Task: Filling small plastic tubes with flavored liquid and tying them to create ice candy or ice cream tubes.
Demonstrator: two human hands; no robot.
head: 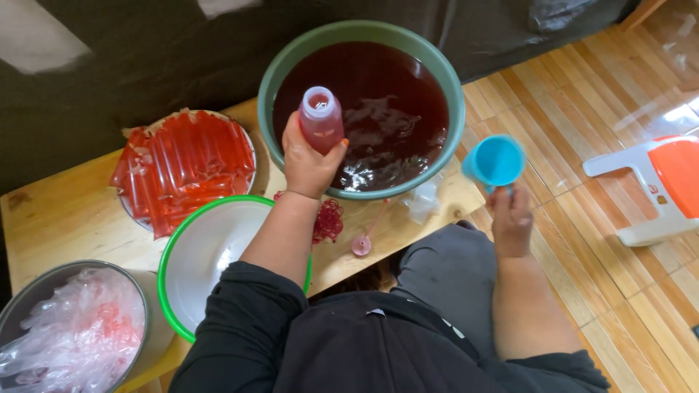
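My left hand grips a small clear bottle filled with red liquid, held upright over the near rim of a large green basin full of dark red liquid. My right hand holds a blue cup by its handle, off the right edge of the wooden table, mouth tilted toward me. The cup looks empty.
A plate of several filled red tube packs sits at the left. A white bowl with a green rim is in front of me. A metal bowl of plastic bags, red rubber bands, a pink funnel, and a white-orange stool are also here.
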